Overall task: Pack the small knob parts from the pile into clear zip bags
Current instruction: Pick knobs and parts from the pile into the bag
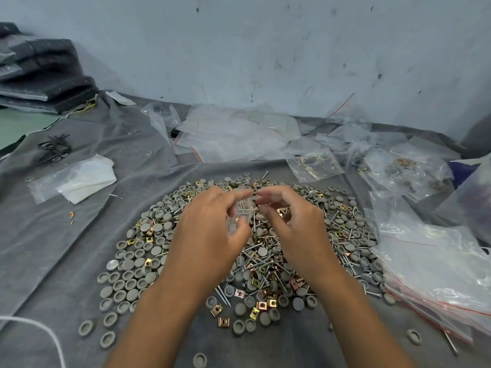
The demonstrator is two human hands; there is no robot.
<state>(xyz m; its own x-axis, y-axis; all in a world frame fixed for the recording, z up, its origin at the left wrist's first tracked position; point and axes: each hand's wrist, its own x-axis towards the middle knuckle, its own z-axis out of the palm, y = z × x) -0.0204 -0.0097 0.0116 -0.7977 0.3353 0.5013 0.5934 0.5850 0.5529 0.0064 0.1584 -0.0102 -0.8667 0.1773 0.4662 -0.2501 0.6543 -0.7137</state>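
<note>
Knob parts (138,264), grey and round, lie heaped with screws (261,261) and brass square nuts (261,305) on the grey cloth (53,248) under your hands, and between your fingers you hold a small clear zip bag (243,209) with a few screws inside. Your left hand (210,229) pinches its left edge with thumb and curled fingers, while your right hand (289,221) pinches the top right edge, both raised just above the pile. Empty clear bags (430,269) are stacked to your right, and more lie near the wall (265,49).
</note>
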